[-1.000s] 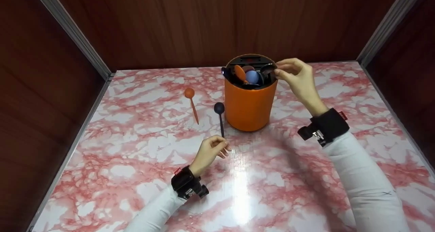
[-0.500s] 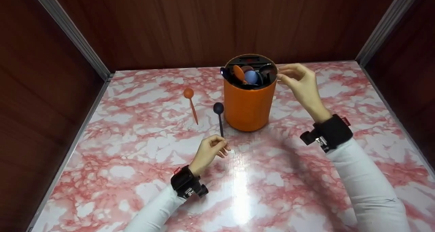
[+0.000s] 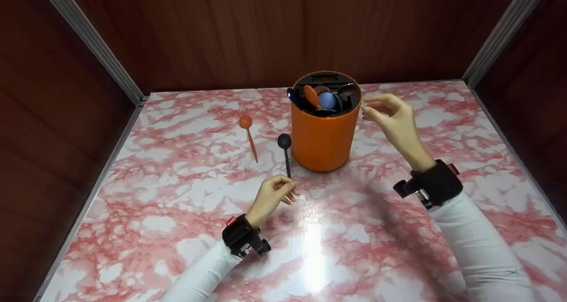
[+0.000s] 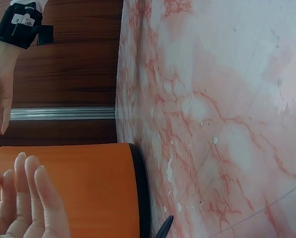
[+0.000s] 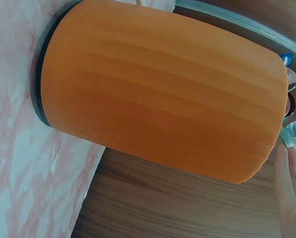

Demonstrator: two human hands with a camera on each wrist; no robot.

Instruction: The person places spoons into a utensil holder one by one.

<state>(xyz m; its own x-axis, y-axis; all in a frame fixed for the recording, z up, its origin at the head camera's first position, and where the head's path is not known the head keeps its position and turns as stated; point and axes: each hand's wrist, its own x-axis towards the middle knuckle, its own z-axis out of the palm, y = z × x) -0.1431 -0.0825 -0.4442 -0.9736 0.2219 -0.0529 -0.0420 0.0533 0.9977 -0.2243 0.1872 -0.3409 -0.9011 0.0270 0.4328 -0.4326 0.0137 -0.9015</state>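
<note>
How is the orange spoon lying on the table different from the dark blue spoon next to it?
The orange plastic spoon lies alone, with no hand touching it, while the dark blue plastic spoon has its handle end at the left hand. The orange spoon lies farther from the orange cylindrical holder; the dark blue spoon lies right beside it. Both lie flat on the pink marbled table, bowls pointing away from the person.

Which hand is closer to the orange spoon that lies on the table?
The left hand. It is at the dark spoon's handle end, near the orange spoon. The right hand is beyond the orange holder, beside its rim.
</note>
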